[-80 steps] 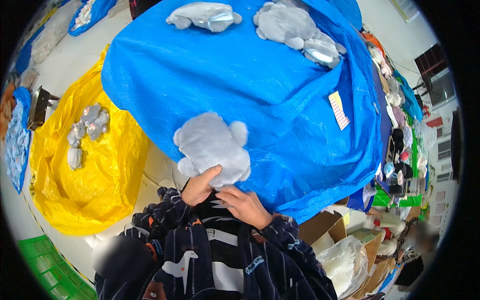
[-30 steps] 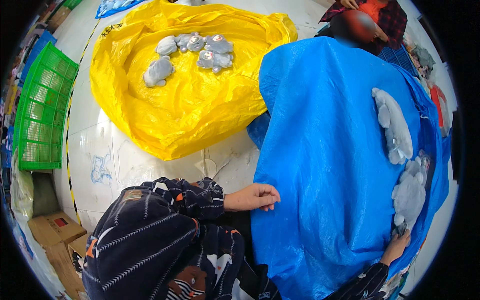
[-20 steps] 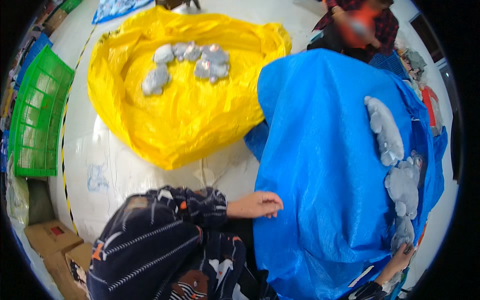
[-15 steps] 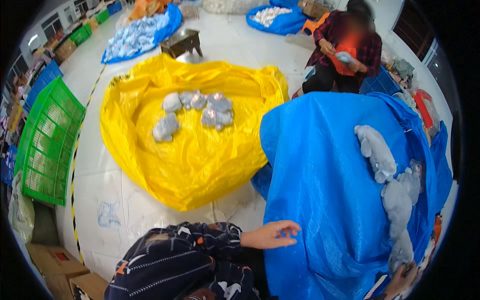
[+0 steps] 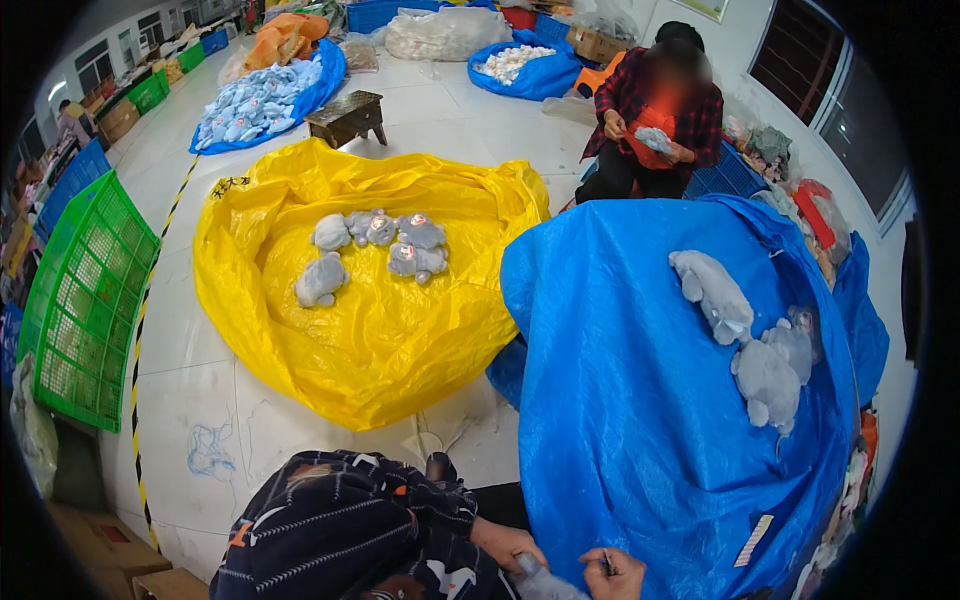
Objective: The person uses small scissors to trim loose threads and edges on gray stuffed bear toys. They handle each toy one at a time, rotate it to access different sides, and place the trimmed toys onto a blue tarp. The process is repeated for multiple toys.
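At the lower edge my left hand (image 5: 508, 543) is closed on a grey plush toy (image 5: 548, 584), which the frame's edge partly cuts off. Close by on its right, my right hand (image 5: 620, 578) is closed around a small dark tool (image 5: 607, 564), whose kind I cannot make out. Beneath and beyond my hands spreads a blue woven sheet (image 5: 620, 400). On its right side lie more grey plush pieces, one long pale one (image 5: 714, 295) and a bunched group (image 5: 768, 380). Several grey plush toys (image 5: 418, 262) rest inside a yellow sack (image 5: 400, 375) ahead on the left.
A co-worker (image 5: 660, 120) sits beyond the blue sheet, handling a pale plush piece. A green plastic crate (image 5: 90, 300) leans at the left, with cardboard boxes (image 5: 100, 540) below it. Farther off are a small dark stool (image 5: 346, 118) and a heap of light-blue plush pieces (image 5: 258, 98).
My right hand has come from the right edge of the blue sheet to my left hand. A grey plush toy has left the group and is now between my hands. The view has shifted.
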`<action>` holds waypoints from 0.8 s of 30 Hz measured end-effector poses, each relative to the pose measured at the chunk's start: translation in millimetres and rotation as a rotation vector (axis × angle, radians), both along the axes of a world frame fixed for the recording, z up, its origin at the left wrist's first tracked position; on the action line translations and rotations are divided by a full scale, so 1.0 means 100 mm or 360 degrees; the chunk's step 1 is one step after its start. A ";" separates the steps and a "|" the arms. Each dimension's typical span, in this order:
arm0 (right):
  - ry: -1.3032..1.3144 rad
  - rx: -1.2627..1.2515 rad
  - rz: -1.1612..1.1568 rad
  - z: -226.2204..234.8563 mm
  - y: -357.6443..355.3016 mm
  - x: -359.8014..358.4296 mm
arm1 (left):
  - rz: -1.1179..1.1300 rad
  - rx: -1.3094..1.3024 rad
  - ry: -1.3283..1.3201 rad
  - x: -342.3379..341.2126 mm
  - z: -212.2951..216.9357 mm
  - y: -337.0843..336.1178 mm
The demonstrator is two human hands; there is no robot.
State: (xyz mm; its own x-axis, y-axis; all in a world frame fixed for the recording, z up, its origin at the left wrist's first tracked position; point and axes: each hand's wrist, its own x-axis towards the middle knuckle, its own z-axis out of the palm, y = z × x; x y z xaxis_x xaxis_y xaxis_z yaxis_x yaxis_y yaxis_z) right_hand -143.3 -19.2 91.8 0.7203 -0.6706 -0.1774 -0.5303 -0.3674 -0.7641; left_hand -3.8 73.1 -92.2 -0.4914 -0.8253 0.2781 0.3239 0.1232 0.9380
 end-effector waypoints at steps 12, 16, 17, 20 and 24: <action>-0.0591 0.0223 -0.0974 -0.61 -0.07 -0.22 | 0.1137 0.0657 -0.0195 0.48 0.49 -0.29; -0.0653 0.0232 -0.0749 -0.75 -0.07 -0.03 | 0.1154 0.0521 0.0174 0.36 0.39 -0.31; -0.0719 0.0249 -0.0816 -0.82 -0.06 -0.10 | 0.1086 0.0582 0.0225 0.28 0.34 -0.31; -0.0798 0.0202 -0.0995 -0.91 -0.11 -0.25 | 0.1036 0.0721 0.0301 0.22 0.31 -0.28; -0.0897 0.0318 -0.1243 -0.99 -0.23 -0.32 | 0.1021 0.0744 0.0294 0.32 0.20 -0.28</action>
State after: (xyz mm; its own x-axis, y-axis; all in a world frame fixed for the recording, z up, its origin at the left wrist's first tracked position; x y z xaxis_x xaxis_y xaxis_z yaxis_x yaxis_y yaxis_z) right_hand -175.3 -42.3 -7.3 0.1014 -0.9892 -0.1060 -0.1082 0.0950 -0.9896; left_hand 28.4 45.5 -72.7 0.1367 -0.9814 -0.1348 0.4779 -0.0538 0.8768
